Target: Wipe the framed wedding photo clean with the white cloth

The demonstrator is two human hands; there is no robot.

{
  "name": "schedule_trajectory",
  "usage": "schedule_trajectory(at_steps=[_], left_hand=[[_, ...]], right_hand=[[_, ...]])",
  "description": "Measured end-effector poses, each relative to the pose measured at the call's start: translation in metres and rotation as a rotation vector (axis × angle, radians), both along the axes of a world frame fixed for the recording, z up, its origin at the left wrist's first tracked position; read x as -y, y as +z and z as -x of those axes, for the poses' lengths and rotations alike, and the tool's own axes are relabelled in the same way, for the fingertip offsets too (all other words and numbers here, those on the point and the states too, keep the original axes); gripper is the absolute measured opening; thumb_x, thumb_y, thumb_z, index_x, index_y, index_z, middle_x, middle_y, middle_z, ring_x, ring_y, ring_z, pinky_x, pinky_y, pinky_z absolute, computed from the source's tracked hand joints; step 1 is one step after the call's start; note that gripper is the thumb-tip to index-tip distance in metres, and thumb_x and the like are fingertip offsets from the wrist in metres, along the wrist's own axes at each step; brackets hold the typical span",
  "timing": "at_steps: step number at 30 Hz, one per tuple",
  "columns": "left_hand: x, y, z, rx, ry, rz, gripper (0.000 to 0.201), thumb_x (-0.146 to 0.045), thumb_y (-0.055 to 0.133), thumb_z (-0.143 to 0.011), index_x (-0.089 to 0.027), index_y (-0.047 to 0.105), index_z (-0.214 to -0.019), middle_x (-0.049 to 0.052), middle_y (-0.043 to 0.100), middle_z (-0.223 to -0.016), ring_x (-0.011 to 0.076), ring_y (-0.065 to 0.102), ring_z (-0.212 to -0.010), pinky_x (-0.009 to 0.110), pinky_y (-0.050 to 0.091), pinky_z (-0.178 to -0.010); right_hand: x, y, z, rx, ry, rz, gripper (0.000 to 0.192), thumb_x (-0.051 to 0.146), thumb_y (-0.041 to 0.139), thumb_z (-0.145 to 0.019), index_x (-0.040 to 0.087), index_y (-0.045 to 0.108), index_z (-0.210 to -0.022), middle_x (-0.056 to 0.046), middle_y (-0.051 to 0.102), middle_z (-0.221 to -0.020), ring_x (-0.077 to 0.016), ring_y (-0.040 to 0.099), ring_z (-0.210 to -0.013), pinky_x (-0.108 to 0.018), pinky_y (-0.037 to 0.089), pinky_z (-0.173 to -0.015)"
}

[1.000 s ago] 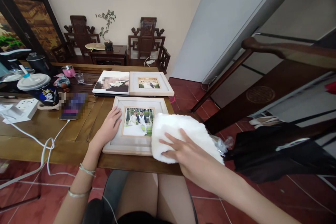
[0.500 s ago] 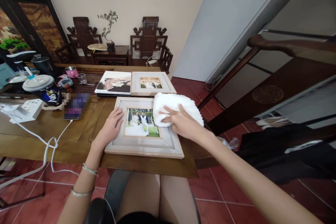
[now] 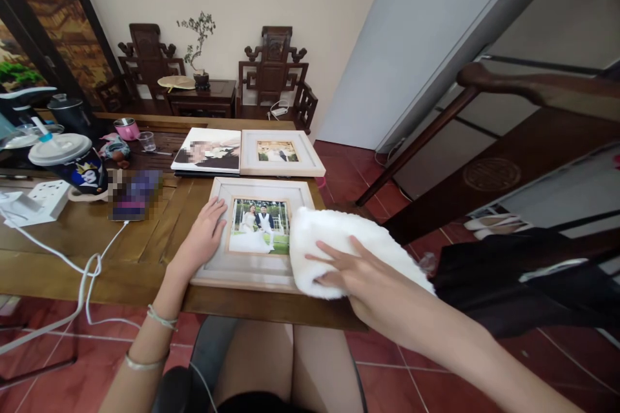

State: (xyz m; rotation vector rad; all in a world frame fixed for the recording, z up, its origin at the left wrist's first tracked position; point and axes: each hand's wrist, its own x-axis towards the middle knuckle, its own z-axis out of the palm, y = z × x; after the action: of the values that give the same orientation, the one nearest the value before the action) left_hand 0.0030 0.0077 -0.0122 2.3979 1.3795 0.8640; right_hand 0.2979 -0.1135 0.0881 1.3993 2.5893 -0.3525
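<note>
The left hand (image 3: 206,232) lies flat with its fingers loosely spread on the left border of a pale wooden picture frame (image 3: 252,232), pinning it to the dark wooden table (image 3: 97,245) so that it cannot slide under the rubbing. The frame lies face up near the table's front edge, directly before the person. The right hand (image 3: 353,271) presses down, fingers spread and open-palmed, on a fluffy white cloth (image 3: 349,239) that covers the frame's right border and lower right corner and hangs past the table's right edge; the flat hand spreads the pressure across the cloth rather than gripping it, though whether the thumb tucks a fold beneath is hidden. Just beyond the frame, touching or nearly touching its far edge, lie a second framed photo (image 3: 278,153) and, to its left, an unframed photo panel (image 3: 208,151), side by side. Farther left stand a lidded drink cup (image 3: 70,161), a phone (image 3: 135,193) on a white charging cable (image 3: 92,264), and a white power strip (image 3: 46,197); none of them crowd the frame. To the right, a dark wooden chair arm (image 3: 508,87) slants close by the table's corner, with black fabric (image 3: 508,277) draped beneath, leaving the right arm little room on that side.
</note>
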Motion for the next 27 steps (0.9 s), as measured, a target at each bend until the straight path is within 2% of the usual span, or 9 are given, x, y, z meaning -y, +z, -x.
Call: schedule_trajectory(at_steps=[4,7,10,14,17,23,27], left_hand=[[0.001,0.001,0.0,-0.022,-0.007,0.013,0.045,-0.028,0.039,-0.096,-0.009,0.053,-0.134,0.016,0.05,-0.144,0.0271,0.034,-0.142,0.052,0.03,-0.116],[0.001,0.002,0.0,-0.026,-0.008,0.02,0.045,-0.029,0.038,-0.096,-0.008,0.053,-0.134,0.017,0.049,-0.144,0.0274,0.033,-0.142,0.051,0.029,-0.117],[0.0,0.002,0.001,-0.024,-0.016,0.025,0.044,-0.029,0.039,-0.096,-0.011,0.054,-0.133,0.016,0.05,-0.144,0.0272,0.033,-0.142,0.051,0.03,-0.116],[-0.001,0.002,0.0,-0.035,-0.011,0.03,0.043,-0.028,0.04,-0.096,-0.01,0.055,-0.132,0.016,0.049,-0.144,0.0276,0.032,-0.143,0.052,0.028,-0.117],[-0.001,0.002,0.0,-0.046,-0.014,0.041,0.044,-0.028,0.039,-0.096,-0.009,0.055,-0.132,0.017,0.049,-0.145,0.0277,0.032,-0.143,0.05,0.027,-0.117],[0.0,0.001,0.0,-0.042,-0.014,0.037,0.044,-0.028,0.039,-0.096,-0.009,0.055,-0.131,0.016,0.05,-0.144,0.0278,0.033,-0.142,0.05,0.029,-0.117],[0.0,0.0,0.0,-0.019,-0.006,0.031,0.044,-0.029,0.039,-0.096,-0.009,0.056,-0.131,0.017,0.05,-0.144,0.0277,0.034,-0.142,0.051,0.029,-0.116]], right_hand=[[-0.05,-0.018,0.021,0.049,-0.078,-0.3,0.069,-0.008,0.042,-0.069,0.017,0.058,-0.131,-0.012,0.035,-0.153,-0.0367,0.019,-0.144,-0.071,0.021,-0.109],[-0.101,-0.029,0.048,0.044,-0.076,-0.455,0.062,-0.006,0.041,-0.075,0.017,0.059,-0.131,-0.011,0.031,-0.156,-0.039,0.014,-0.145,-0.071,0.016,-0.11],[-0.138,-0.035,0.081,-0.006,0.04,-0.494,0.057,-0.003,0.041,-0.081,0.019,0.059,-0.13,-0.008,0.032,-0.156,-0.0367,0.013,-0.146,-0.068,0.013,-0.113],[-0.156,-0.041,0.104,-0.014,0.067,-0.439,0.048,0.003,0.044,-0.085,0.021,0.063,-0.126,-0.008,0.037,-0.154,-0.0378,0.018,-0.144,-0.066,0.011,-0.114],[-0.156,-0.042,0.092,-0.007,0.004,-0.408,0.051,0.002,0.048,-0.082,0.023,0.064,-0.126,-0.007,0.039,-0.152,-0.0399,0.021,-0.143,-0.068,0.013,-0.112],[-0.15,-0.032,0.027,0.086,-0.157,-0.319,0.058,-0.007,0.041,-0.075,0.021,0.068,-0.118,-0.003,0.046,-0.148,-0.0387,0.026,-0.142,-0.068,0.021,-0.11],[-0.136,-0.029,-0.002,0.123,-0.208,-0.306,0.06,-0.008,0.039,-0.072,0.018,0.068,-0.118,-0.006,0.047,-0.147,-0.0373,0.029,-0.141,-0.066,0.025,-0.109]])
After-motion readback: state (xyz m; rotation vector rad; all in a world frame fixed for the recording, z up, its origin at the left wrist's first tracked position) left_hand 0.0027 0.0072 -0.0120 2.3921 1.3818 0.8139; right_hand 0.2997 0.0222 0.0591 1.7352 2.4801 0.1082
